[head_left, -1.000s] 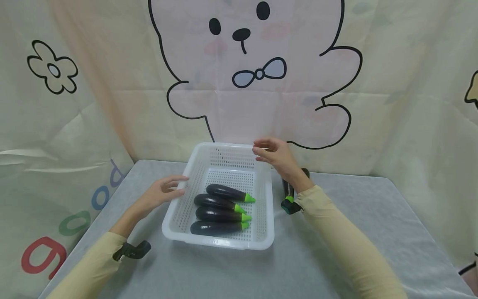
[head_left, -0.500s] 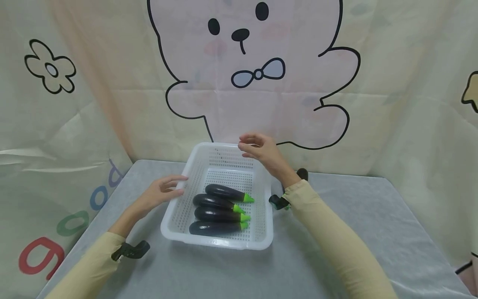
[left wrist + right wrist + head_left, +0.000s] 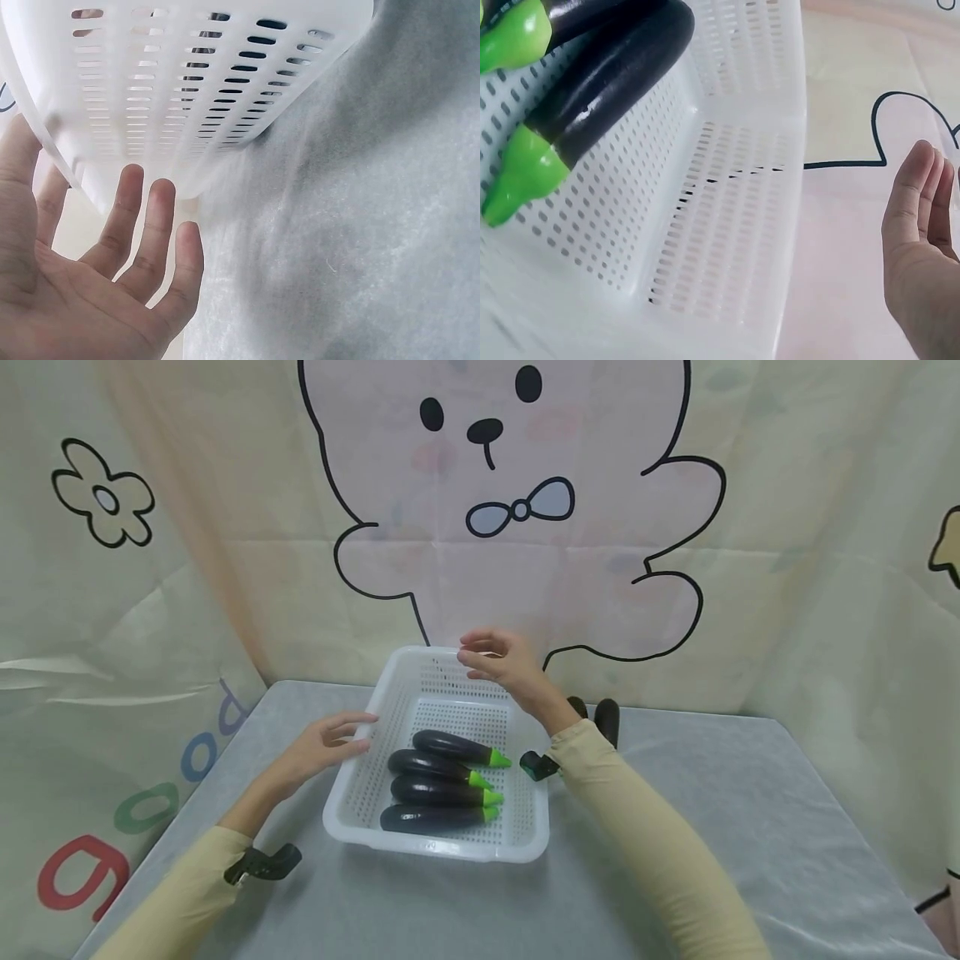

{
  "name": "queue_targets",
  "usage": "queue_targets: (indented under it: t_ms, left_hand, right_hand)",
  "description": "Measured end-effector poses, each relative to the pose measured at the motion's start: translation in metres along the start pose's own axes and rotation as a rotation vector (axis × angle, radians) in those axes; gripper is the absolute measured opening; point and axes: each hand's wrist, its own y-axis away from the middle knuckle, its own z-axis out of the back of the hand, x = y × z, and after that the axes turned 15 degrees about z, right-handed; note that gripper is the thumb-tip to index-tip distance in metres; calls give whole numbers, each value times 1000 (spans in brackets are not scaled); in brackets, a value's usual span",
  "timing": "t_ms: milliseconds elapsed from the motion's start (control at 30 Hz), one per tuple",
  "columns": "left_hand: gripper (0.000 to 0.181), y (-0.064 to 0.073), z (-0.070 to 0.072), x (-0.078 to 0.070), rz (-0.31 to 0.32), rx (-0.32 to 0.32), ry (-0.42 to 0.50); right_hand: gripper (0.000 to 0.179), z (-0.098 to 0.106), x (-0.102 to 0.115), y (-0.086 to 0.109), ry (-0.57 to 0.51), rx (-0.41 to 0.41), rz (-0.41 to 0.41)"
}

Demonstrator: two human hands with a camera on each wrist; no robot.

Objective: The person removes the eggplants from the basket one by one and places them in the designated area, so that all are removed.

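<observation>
A white perforated plastic basket (image 3: 539,835) stands on the table, with several dark purple eggplants (image 3: 441,792) lying side by side in it, green stems to the right. Beside the basket's left rim is my left hand (image 3: 318,747); the left wrist view shows its fingers spread along the outer wall (image 3: 120,112), gripping nothing. Over the far rim hovers my right hand (image 3: 510,670), its fingers loosely bent and holding nothing. In the right wrist view this hand (image 3: 919,232) is apart from the basket, and one eggplant (image 3: 615,90) lies close to the basket's end wall.
Two more dark eggplants (image 3: 607,722) lie right of the basket, partly hidden behind my right forearm. A grey cloth covers the table (image 3: 735,793). A printed curtain (image 3: 585,585) hangs right behind the table and along both sides.
My right hand has moved left along the basket's far rim, and the forearm with it. Eggplant ends right of the basket have come into sight. My left hand and the basket stay put.
</observation>
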Motion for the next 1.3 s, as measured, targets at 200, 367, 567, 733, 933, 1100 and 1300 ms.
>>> queue_targets:
  t_ms: [200, 367, 567, 733, 933, 1100, 1300]
  left_hand:
    - [49, 1, -1, 0, 1, -8, -8]
    - [50, 1, -2, -2, 9, -10, -17]
    - [49, 0, -1, -2, 4, -16, -20]
    - [49, 0, -1, -1, 0, -11, -21]
    - [50, 3, 0, -1, 3, -7, -17]
    - [51, 3, 0, -1, 26, -14, -25]
    - [53, 1, 0, -2, 50, -7, -16]
  right_hand:
    - [33, -8, -15, -2, -8, -1, -53]
    - [32, -13, -28, -2, -23, -9, -89]
    - [34, -18, -44, -1, -2, -13, -142]
    - [43, -22, -60, 3, 16, 11, -202]
    - [49, -25, -69, 6, 36, 24, -231]
    - [50, -27, -71, 10, 53, 5, -276]
    - [50, -32, -81, 14, 39, 6, -311]
